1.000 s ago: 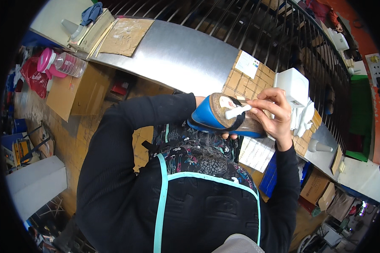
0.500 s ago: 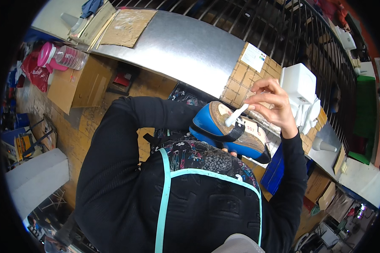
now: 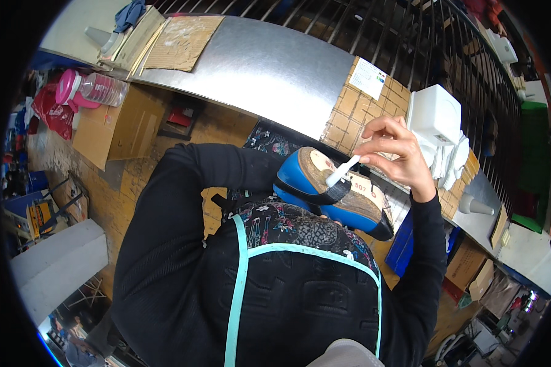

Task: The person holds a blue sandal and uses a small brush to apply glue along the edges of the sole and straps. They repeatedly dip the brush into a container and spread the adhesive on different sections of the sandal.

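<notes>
- Head view: the right hand pinches a white applicator, tip at the sole of the blue shoe.
- The shoe, sole upward near the lap, has swung round over the last second; more sole now seems reachable.
- The left hand is hidden beneath; its grip cannot be told.

Passage over metal benchtop, white container rightward
</notes>
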`<state>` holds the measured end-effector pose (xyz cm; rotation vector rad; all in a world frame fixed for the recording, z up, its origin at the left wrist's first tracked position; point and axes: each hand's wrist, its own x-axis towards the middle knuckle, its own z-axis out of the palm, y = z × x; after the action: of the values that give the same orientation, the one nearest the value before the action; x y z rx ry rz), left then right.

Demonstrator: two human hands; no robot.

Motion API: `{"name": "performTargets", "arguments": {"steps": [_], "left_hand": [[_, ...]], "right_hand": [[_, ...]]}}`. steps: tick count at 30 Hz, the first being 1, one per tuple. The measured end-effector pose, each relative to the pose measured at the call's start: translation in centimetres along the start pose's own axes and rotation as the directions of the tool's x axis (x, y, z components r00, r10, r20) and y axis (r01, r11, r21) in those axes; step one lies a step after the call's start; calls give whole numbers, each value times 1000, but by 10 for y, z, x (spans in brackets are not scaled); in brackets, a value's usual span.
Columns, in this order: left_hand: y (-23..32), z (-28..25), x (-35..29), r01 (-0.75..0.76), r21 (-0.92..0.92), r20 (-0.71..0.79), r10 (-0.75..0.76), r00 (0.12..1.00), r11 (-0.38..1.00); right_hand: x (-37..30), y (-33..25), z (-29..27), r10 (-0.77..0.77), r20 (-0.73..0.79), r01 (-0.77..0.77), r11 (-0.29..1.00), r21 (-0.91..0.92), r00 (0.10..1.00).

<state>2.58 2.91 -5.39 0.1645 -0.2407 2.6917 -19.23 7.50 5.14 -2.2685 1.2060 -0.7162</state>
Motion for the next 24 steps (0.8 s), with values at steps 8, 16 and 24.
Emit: {"name": "performTargets", "arguments": {"steps": [8, 16, 24], "left_hand": [[1, 4, 5, -16, 16, -10, 16, 1000, 1000], [1, 8, 6, -25, 78, -17, 26, 1000, 997], [-7, 15, -3, 5, 349, -142, 47, 989, 937]], "right_hand": [[3, -1, 9, 117, -75, -99, 973, 211, 990], [3, -2, 6, 50, -24, -47, 996, 82, 998], [-1, -1, -8, 18, 7, -18, 999, -28, 1000]]}}
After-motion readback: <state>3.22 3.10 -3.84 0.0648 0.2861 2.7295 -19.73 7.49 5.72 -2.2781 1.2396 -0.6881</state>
